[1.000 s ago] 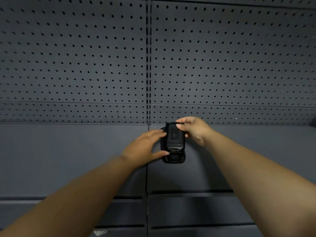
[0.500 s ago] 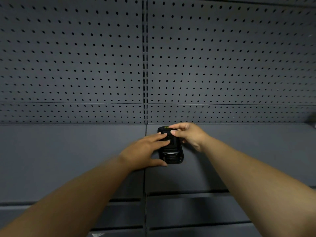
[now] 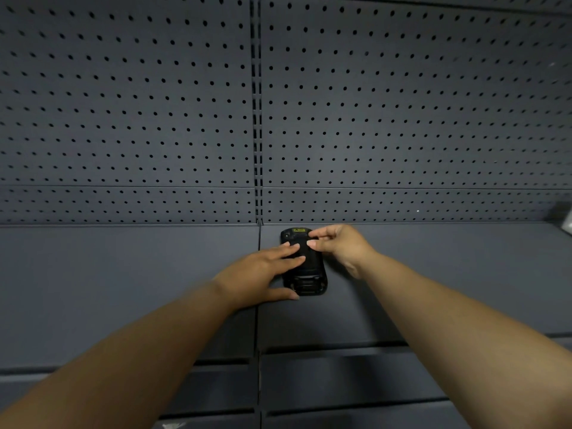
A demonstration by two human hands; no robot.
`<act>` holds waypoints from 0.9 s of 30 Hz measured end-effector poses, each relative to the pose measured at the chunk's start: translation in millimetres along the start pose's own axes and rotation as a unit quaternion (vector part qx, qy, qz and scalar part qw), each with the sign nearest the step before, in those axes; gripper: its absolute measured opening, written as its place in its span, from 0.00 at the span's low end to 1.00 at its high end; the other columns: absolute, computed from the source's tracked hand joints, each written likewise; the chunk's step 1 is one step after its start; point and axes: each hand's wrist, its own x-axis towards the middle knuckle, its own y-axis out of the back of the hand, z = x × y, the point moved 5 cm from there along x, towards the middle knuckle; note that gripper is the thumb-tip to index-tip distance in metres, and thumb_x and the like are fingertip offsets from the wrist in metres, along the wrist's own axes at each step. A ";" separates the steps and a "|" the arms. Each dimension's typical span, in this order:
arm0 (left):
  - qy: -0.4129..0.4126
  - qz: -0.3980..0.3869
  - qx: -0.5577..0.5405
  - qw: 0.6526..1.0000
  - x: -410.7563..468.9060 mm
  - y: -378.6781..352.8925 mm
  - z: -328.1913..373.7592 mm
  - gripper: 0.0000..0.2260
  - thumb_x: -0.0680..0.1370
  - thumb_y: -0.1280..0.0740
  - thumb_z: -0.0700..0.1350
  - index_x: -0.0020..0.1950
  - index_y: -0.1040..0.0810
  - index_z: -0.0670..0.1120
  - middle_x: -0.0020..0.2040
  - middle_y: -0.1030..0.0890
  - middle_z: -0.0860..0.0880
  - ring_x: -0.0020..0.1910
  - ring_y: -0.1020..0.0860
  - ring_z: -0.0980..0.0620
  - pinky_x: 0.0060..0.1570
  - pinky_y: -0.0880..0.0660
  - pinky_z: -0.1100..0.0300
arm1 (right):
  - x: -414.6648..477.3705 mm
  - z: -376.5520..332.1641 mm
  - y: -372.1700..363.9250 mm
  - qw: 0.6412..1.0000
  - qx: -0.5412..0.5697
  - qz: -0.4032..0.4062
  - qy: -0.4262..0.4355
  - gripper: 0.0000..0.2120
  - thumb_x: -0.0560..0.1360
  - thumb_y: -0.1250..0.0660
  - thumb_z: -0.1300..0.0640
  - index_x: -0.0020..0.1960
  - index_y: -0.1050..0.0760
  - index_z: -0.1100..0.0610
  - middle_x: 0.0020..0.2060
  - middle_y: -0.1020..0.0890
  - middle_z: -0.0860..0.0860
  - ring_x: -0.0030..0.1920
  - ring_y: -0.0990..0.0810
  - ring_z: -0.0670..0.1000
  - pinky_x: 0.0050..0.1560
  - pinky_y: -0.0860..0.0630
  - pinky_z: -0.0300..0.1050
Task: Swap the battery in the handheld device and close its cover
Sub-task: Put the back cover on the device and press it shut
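The black handheld device [image 3: 309, 281] lies back-up on the dark grey shelf [image 3: 123, 289], close to the back wall, with a small yellow label [image 3: 299, 230] at its far end. My left hand [image 3: 260, 280] rests on its left side, fingers spread over the back and thumb at the near left corner. My right hand [image 3: 340, 246] comes in from the right, its thumb and fingertips pressing on the back cover [image 3: 305, 253] near the device's far end. The cover lies flat against the body. My fingers hide its seams.
A perforated pegboard wall [image 3: 154, 119] rises right behind the device, with a vertical slotted post [image 3: 256, 119] in the middle. Lower shelf edges [image 3: 340, 376] step down toward me. A pale object [image 3: 568, 222] shows at the far right edge.
The back cover, held tilted above the device by my right hand a second ago, now lies flat on it. My left fingers have slid over the device's back.
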 end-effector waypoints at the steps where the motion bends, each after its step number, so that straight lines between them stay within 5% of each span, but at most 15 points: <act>1: -0.002 0.002 -0.001 1.000 0.1 0.1 -0.3 0.32 0.72 0.35 0.59 0.72 0.42 0.54 0.76 0.45 0.53 0.71 0.52 0.63 0.67 0.56 0.70 | 0.2 -1.2 -1.0 1.000 0.009 0.002 0.006 0.17 0.71 0.32 0.68 0.59 0.26 0.68 0.34 0.24 0.51 0.37 0.25 0.45 0.41 0.27 0.29; 5: -0.004 0.002 -0.007 1.000 0.0 0.7 -0.7 0.32 0.72 0.35 0.59 0.73 0.42 0.54 0.77 0.46 0.53 0.69 0.56 0.65 0.67 0.56 0.68 | 1.2 -6.0 -5.4 0.999 0.038 -0.001 0.025 0.16 0.71 0.33 0.71 0.59 0.26 0.70 0.35 0.24 0.53 0.37 0.25 0.46 0.37 0.26 0.24; 16: -0.012 -0.012 -0.002 1.000 2.5 0.0 1.7 0.30 0.73 0.36 0.58 0.72 0.40 0.54 0.76 0.45 0.53 0.74 0.51 0.57 0.70 0.54 0.64 | -2.1 -0.6 -2.4 1.000 0.003 -0.006 0.013 0.15 0.72 0.33 0.69 0.58 0.25 0.68 0.36 0.23 0.51 0.39 0.24 0.45 0.47 0.28 0.32; 20: -0.013 -0.011 -0.001 1.000 3.3 0.4 2.1 0.29 0.73 0.35 0.58 0.72 0.39 0.53 0.76 0.44 0.52 0.75 0.49 0.56 0.68 0.55 0.67 | -2.8 0.7 -3.6 1.000 -0.025 0.001 0.007 0.15 0.72 0.32 0.67 0.58 0.24 0.66 0.37 0.23 0.51 0.42 0.24 0.48 0.57 0.28 0.42; 27: -0.020 -0.024 0.012 0.999 5.1 0.1 5.0 0.29 0.73 0.36 0.57 0.72 0.39 0.51 0.76 0.42 0.51 0.75 0.47 0.55 0.70 0.52 0.65 | -2.6 -3.7 -6.0 0.992 -0.119 0.009 0.038 0.15 0.71 0.31 0.65 0.58 0.23 0.66 0.39 0.26 0.52 0.42 0.27 0.48 0.49 0.30 0.35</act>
